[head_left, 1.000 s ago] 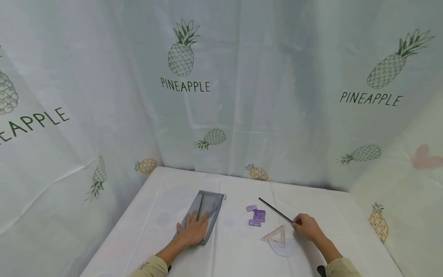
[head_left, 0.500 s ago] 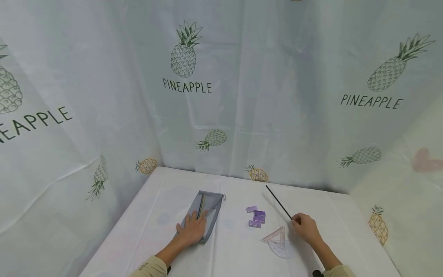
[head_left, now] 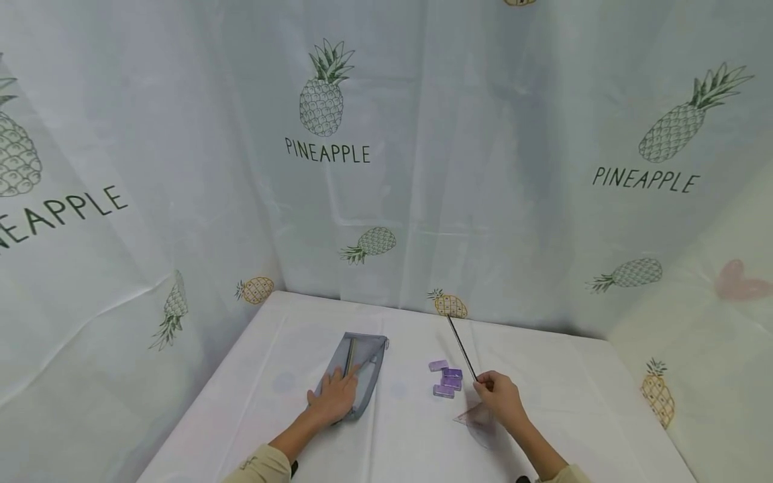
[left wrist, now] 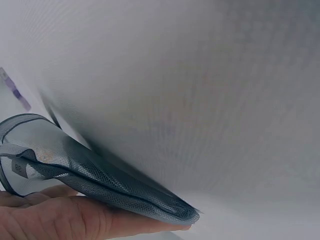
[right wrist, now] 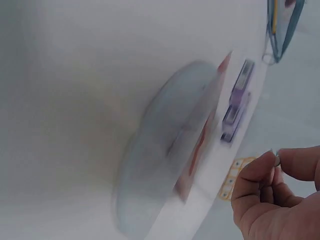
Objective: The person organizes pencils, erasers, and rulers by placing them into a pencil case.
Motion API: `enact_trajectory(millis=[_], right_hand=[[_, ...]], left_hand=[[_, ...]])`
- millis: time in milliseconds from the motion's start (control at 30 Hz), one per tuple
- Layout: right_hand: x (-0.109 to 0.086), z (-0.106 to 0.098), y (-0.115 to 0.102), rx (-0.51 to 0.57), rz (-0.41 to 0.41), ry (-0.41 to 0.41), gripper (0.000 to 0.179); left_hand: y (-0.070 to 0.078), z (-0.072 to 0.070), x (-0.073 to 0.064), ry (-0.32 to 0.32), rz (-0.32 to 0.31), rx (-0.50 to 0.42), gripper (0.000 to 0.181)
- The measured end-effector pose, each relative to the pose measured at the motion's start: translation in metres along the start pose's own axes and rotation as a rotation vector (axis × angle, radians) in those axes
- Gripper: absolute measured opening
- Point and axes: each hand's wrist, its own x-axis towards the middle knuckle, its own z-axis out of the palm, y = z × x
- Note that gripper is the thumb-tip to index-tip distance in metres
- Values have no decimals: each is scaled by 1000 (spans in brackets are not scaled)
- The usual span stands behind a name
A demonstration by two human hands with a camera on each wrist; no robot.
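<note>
1. Nearest, I see the right hand [head_left: 502, 401] pinching a thin dark stick [head_left: 462, 347] aslant: the carrying step, I judge.
2. The left hand [head_left: 334, 399] lies spread on the mesh pouch [head_left: 367, 380].
3. Next, I'd steer pouchward, past the purple blocks [head_left: 451, 383].

Four small purple blocks [head_left: 450, 382] lie clustered on the white tabletop [head_left: 404, 443] near a clear set square [head_left: 467, 418]; a pineapple-printed curtain [head_left: 465, 174] hangs behind.

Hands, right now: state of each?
Left hand: open, resting on the pouch.
Right hand: closed, pinching the dark stick near its lower end.
</note>
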Motion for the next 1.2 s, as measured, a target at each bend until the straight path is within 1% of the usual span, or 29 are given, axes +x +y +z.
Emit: enact_trajectory(millis=[133, 267, 400, 500, 633, 767, 867, 933, 1033, 1100, 1200], right_hand=[[-6, 14, -11, 20, 1, -13, 11], [-14, 33, -20, 62, -21, -42, 8], [-22, 54, -26, 92, -76, -79, 6], [-28, 67, -31, 90, -142, -97, 5], [-31, 84, -41, 100, -199, -126, 5], [-33, 101, -55, 141, -189, -159, 6], [-35, 112, -69, 191, -127, -182, 7], [-37, 118, -77, 212, -101, -186, 8], [-39, 130, -87, 230, -80, -170, 8], [-39, 138, -92, 220, -100, -135, 9], [-37, 149, -98, 230, -108, -106, 10]], left_hand=[[0, 0, 0, -2, -9, 2, 52], [2, 0, -1, 11, -26, -6, 54], [2, -1, -2, 1, -40, -13, 55], [2, -1, -1, -9, -33, -14, 55], [2, 0, 2, 9, -27, -11, 55], [1, 1, 3, 38, -33, 8, 54], [2, 0, 2, 45, -36, 2, 53], [3, -1, 1, 47, -32, 6, 52], [5, -2, 1, 51, -35, 12, 51], [6, -3, 1, 55, -35, 20, 50], [5, -3, 0, 49, -36, 18, 50]])
